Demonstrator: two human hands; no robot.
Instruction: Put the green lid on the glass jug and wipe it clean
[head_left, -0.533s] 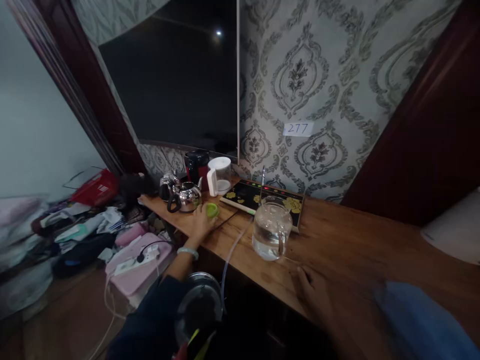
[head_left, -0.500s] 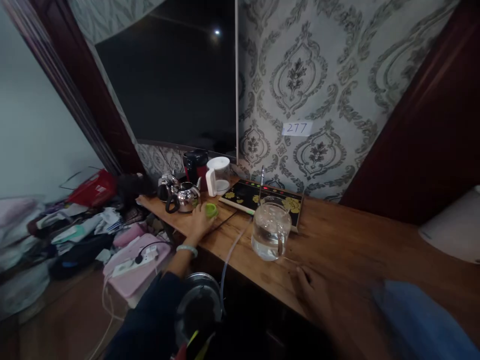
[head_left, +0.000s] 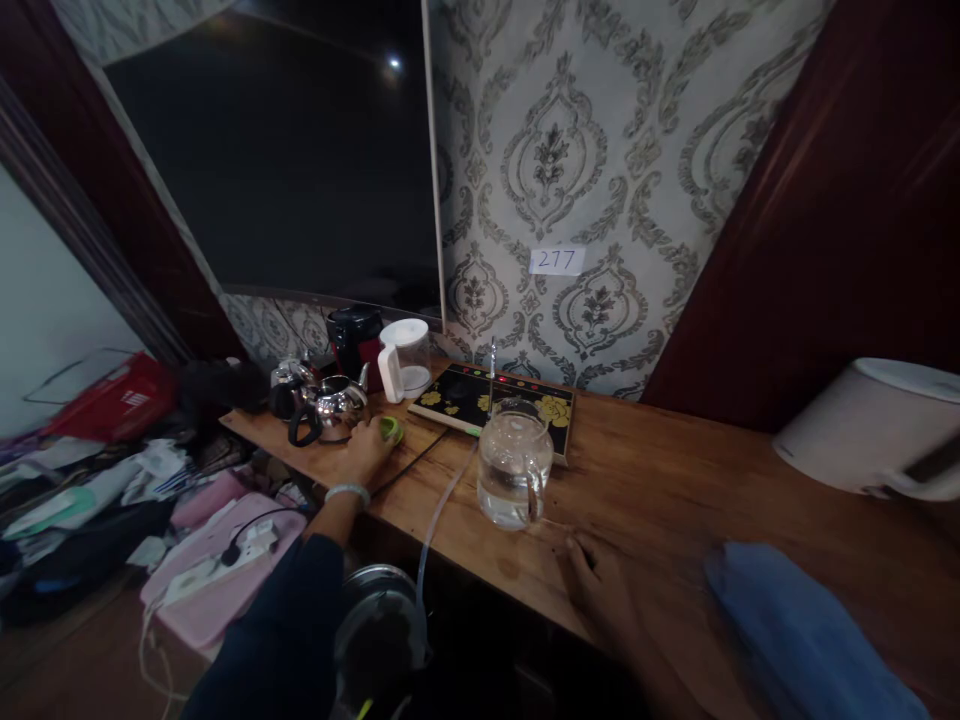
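Observation:
My left hand (head_left: 366, 452) reaches over the wooden counter, its fingers closed around the near left side of a small green round lid-like thing (head_left: 391, 431). Just behind that hand stands a shiny steel teapot (head_left: 343, 404) with a black handle. My right hand (head_left: 600, 578) rests at the counter's front edge, holding nothing, with a gap between thumb and finger. Close beyond it is a clear glass jug (head_left: 514, 475) with water in it, its handle toward me. The jug stands in front of a black electric tea stove (head_left: 463, 392) with gold flowers and a thin metal spout.
A clear pitcher with white lid and handle (head_left: 406, 360) and a dark red-and-black appliance (head_left: 355, 340) stand at the back left. At right are a large white jug (head_left: 862, 430) and blue cloth (head_left: 810, 625). A clear hose (head_left: 433, 530) hangs over the edge.
My view has swung right, so everything sits further left and more of the white jug shows. My left hand stays at the green lid-like thing; my right hand remains at the counter edge.

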